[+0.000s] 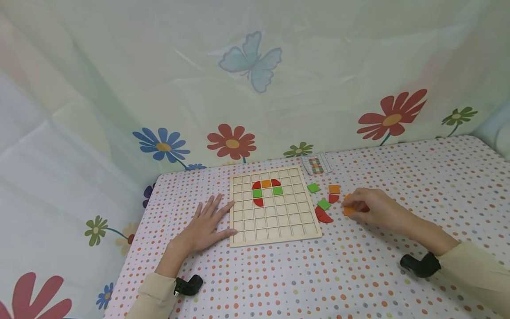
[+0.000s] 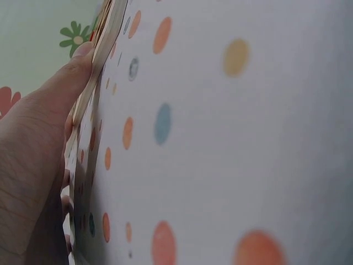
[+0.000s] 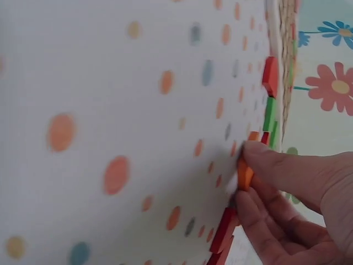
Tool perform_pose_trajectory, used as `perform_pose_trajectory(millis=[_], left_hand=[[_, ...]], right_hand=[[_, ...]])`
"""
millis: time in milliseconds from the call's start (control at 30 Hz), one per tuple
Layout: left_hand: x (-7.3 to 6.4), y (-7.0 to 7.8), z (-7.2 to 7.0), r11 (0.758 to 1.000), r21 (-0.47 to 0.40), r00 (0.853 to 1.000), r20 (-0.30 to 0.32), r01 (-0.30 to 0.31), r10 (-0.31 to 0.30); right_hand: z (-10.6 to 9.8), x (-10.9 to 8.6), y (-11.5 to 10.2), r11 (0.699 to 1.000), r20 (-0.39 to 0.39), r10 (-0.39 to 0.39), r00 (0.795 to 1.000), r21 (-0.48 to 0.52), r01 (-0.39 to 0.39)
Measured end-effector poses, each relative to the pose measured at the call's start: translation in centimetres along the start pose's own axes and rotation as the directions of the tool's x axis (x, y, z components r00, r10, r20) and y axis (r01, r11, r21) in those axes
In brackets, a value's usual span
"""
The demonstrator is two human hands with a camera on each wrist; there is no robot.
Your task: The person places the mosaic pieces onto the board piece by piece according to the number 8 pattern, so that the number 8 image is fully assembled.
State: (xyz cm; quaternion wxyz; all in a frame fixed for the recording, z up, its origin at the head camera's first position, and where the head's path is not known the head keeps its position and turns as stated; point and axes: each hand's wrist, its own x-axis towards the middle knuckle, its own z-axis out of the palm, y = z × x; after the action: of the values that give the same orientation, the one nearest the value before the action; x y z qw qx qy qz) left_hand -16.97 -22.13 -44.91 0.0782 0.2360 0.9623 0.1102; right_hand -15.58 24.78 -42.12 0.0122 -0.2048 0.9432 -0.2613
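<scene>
A wooden grid board (image 1: 247, 237) lies on the table. Its upper cells hold a red quarter-round tile (image 1: 258, 202), other red ones, a green tile (image 1: 257, 193), another green one and an orange tile (image 1: 266, 183). My left hand (image 1: 203, 228), fingers spread, rests at the board's left edge; in the left wrist view the thumb (image 2: 77, 69) touches that edge. Right of the board, my right hand (image 1: 378, 210) pinches an orange square tile (image 3: 245, 172) between thumb and fingers, close to the tabletop. The hand partly covers other tiles there.
Loose tiles lie between the board and my right hand: a green square (image 1: 314, 188), an orange square (image 1: 334, 189) and red quarter-rounds (image 1: 323, 215) among them. A printed pattern card (image 1: 316, 164) sits beyond the board's upper right corner. Behind the dotted tablecloth (image 1: 279, 283) hangs a flowered curtain (image 1: 318, 88).
</scene>
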Motion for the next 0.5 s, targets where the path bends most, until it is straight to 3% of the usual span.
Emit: perform_pose_trajectory(millis=[233, 500], left_hand=[[0.07, -0.07, 0.01, 1.0, 0.006, 1.0, -0.008, -0.002, 0.002], [0.02, -0.13, 0.01, 1.0, -0.005, 1.0, -0.006, -0.004, 0.004]], right_hand=[[-0.53, 0.3, 0.18, 0.999, 0.024, -0.004, 1.0, 0.045, 0.003], [-0.12, -0.02, 0.2, 0.997, -0.042, -0.013, 0.999, 0.077, 0.016]])
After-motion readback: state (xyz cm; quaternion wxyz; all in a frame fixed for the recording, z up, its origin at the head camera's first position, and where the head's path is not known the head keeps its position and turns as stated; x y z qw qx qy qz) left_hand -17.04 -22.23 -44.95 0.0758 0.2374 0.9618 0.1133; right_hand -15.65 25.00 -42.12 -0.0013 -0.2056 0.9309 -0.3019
